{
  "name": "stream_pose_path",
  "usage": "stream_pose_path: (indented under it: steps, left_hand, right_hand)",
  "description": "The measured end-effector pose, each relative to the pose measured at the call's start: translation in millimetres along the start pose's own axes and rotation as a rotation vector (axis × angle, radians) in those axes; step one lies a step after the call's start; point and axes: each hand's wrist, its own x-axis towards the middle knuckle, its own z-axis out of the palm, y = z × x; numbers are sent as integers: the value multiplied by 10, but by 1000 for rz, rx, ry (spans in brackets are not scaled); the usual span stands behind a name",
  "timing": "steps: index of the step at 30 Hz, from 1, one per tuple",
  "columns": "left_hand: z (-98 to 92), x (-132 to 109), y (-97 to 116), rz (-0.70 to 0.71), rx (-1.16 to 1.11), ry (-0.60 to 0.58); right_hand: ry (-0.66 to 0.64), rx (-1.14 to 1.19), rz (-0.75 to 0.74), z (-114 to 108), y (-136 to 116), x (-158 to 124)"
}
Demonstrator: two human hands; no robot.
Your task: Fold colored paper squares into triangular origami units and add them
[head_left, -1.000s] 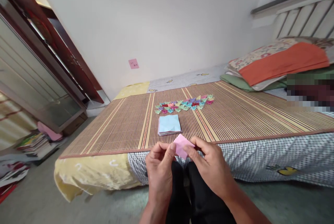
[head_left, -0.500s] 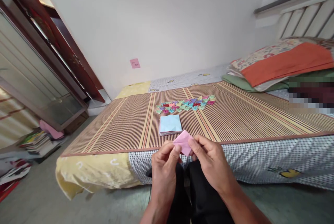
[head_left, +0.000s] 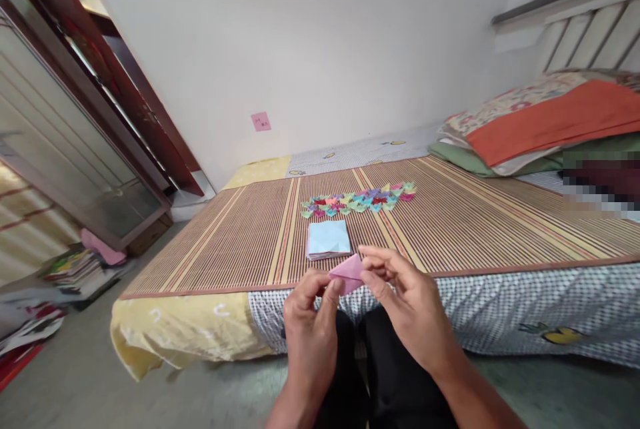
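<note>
Both my hands pinch a small pink paper [head_left: 347,272], folded into a triangle, just in front of the bed's near edge. My left hand [head_left: 309,322] grips its left corner between thumb and forefinger. My right hand [head_left: 405,302] holds the right side with curled fingers. Beyond the paper, a stack of square sheets with a light blue one on top [head_left: 328,239] lies on the striped bamboo mat [head_left: 450,222]. Farther back sits a row of several small folded paper pieces in mixed colours [head_left: 357,199].
A bed with a chequered sheet [head_left: 500,309] and yellow corner [head_left: 175,329] fills the middle. Pillows and a folded orange blanket [head_left: 540,122] lie at the right. A cabinet [head_left: 75,149] and piles of books [head_left: 70,265] stand at the left. My dark-trousered knees [head_left: 380,362] are below.
The pink paper went from a flatter diamond shape to a narrower folded triangle. My hands rose slightly toward the mat's edge; my right fingers shifted along the paper's upper edge.
</note>
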Motion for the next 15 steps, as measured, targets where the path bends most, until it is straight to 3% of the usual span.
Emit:
stream_pose_path:
  steps: [2, 6, 11, 15]
  left_hand:
    - [-32, 17, 17, 42, 53, 5]
    - [-54, 21, 47, 107, 125, -39]
    - [-54, 12, 67, 165, 172, -89]
    - [-65, 15, 73, 164, 149, -103]
  right_hand:
    - [77, -91, -122, -19, -24, 2]
    - [74, -191, -275, -25, -88, -11]
    - [51, -154, -294, -26, -105, -23]
    - [-4, -92, -225, -46, -116, -26]
